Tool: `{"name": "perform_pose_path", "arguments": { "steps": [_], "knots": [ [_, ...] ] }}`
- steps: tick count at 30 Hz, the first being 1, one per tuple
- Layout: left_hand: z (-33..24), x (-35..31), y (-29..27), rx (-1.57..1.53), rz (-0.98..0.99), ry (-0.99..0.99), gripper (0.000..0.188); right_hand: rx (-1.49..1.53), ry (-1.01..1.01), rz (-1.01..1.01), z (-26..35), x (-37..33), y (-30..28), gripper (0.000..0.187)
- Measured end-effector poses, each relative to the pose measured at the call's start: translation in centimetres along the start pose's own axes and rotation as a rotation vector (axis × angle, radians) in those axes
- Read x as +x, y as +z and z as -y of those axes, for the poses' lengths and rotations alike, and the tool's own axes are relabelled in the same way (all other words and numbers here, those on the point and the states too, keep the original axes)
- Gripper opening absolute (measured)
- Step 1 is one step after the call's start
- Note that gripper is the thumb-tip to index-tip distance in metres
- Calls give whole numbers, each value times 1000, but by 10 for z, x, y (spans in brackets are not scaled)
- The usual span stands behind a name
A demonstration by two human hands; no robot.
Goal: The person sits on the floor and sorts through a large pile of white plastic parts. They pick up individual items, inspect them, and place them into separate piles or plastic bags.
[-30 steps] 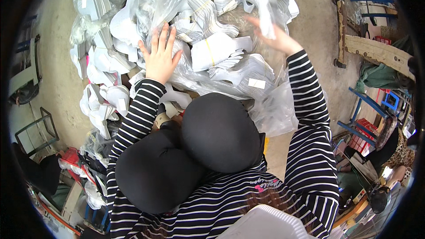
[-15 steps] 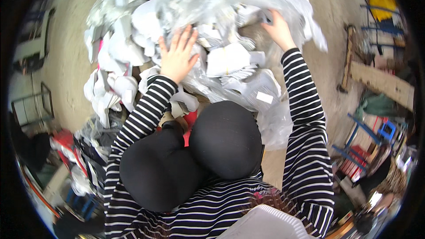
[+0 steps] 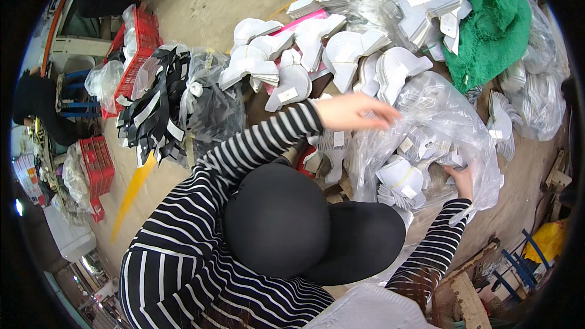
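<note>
A clear plastic bag [image 3: 481, 140] lies gaping on the floor in front of my knees. Inside it are stacks of white cut pieces, one bundle [image 3: 399, 176] tied with a yellow band. My left hand [image 3: 356, 111] is over the bag's left side, fingers stretched out, nothing in them. My right hand [image 3: 461, 183] is within the bag's right side, beside the white stacks. Film covers part of that hand and its wrist, so its grip is hard to make out. More curved white stacks [image 3: 353, 49] are heaped beyond my left hand, some on a pink sheet.
Green mesh cloth [image 3: 493, 24] and another filled clear bag [image 3: 536, 85] lie at the far right. To the left are bundled black strips [image 3: 155, 100] in plastic and red crates [image 3: 97, 167]. A wooden plank [image 3: 469, 301] and yellow cloth [image 3: 548, 240] are at the lower right.
My view has swung left, so the scene sits farther right and the green cloth shows more. My left hand has moved from the white stacks to over the bag's left side.
</note>
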State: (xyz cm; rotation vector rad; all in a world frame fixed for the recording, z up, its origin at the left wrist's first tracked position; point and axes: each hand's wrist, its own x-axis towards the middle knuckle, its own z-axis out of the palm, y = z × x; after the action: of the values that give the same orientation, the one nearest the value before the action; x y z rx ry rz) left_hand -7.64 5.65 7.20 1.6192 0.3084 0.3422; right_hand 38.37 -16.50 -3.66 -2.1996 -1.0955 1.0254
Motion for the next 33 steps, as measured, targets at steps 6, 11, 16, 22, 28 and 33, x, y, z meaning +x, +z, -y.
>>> {"name": "perform_pose_path", "arguments": {
  "steps": [6,11,16,22,28,33],
  "knots": [
    [17,-106,-145,635,-810,-463,33,-260,-173,-12,-12,15,-26,87],
    [64,-119,-217,874,-283,-692,69,-407,-166,30,11,19,-24,82],
    [94,-95,-209,1296,-94,-952,74,-426,-18,10,67,-18,-25,76],
    [89,-106,-216,1120,-234,-748,58,-381,154,-116,95,-53,-16,79],
    [60,-112,-219,886,-557,-538,50,-674,-7,-129,75,-54,-10,75],
    [32,-99,-216,620,-770,-194,42,-650,49,-192,59,-70,12,74]
  ]
}}
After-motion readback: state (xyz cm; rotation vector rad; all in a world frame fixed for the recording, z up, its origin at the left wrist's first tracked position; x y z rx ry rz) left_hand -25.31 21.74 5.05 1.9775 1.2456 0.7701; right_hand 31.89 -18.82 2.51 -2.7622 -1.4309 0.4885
